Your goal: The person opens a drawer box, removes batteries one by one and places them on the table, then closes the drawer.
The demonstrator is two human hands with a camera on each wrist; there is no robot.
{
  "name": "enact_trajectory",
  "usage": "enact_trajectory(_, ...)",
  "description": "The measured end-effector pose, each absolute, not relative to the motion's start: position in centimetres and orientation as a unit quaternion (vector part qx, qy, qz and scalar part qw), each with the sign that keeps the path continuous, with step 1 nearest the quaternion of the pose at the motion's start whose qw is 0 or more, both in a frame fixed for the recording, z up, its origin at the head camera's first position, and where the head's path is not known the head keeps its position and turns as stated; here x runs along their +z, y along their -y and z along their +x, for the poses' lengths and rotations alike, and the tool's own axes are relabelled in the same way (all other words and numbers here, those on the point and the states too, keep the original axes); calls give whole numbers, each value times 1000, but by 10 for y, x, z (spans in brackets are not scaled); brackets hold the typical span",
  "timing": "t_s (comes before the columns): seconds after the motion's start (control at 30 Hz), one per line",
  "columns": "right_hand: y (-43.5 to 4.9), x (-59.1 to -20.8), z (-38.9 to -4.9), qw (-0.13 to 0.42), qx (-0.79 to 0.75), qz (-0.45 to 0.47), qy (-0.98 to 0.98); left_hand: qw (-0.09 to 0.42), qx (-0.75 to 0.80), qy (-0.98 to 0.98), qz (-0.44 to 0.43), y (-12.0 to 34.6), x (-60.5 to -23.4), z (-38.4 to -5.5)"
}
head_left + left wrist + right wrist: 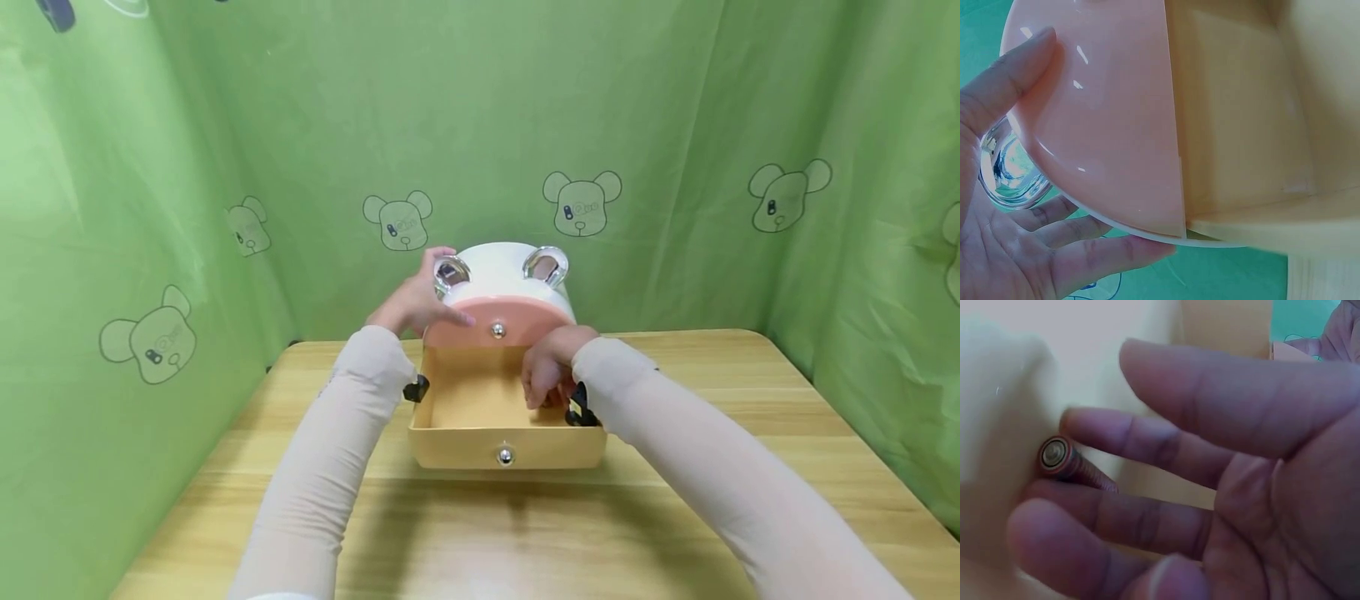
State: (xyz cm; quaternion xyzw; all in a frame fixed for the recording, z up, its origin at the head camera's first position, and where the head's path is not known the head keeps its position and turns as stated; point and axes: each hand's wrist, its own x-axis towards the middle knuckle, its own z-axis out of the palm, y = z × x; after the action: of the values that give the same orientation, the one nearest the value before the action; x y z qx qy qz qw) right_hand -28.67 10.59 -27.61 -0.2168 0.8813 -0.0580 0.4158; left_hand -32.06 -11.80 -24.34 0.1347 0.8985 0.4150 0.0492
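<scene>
A white bear-shaped storage box (491,260) with chrome ears stands on the table. Its pink upper drawer front (498,310) is closed, while the yellow lower drawer (506,450) is pulled out. My left hand (422,298) holds the box round its upper left side, thumb on the pink front and fingers along the outer shell behind the ear (1013,165). My right hand (551,367) is inside the yellow drawer at its right side. In the right wrist view its fingers are spread beside a battery (1055,455), whose body is partly hidden behind them; the thumb is apart from it.
The wooden table (480,533) extends in front of the box and to both sides. Green curtains (480,125) with bear-head prints hang behind and at both sides. A black wrist mount (581,408) sits at the drawer's right wall.
</scene>
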Motion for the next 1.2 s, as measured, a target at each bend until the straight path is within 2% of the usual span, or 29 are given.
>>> enact_trajectory(0.5, -110, -281, -286, 422, -126, -217, -871, 52, 415, -898, 134, 118, -245, -321)
enact_trajectory(0.8, -109, -280, -286, 388, -123, -235, -883, 51, 422, -896, 130, 118, -244, -320)
enact_trajectory(1.2, -106, -278, -286, 383, -122, -237, -884, 61, 416, -898, 127, 119, -242, -321)
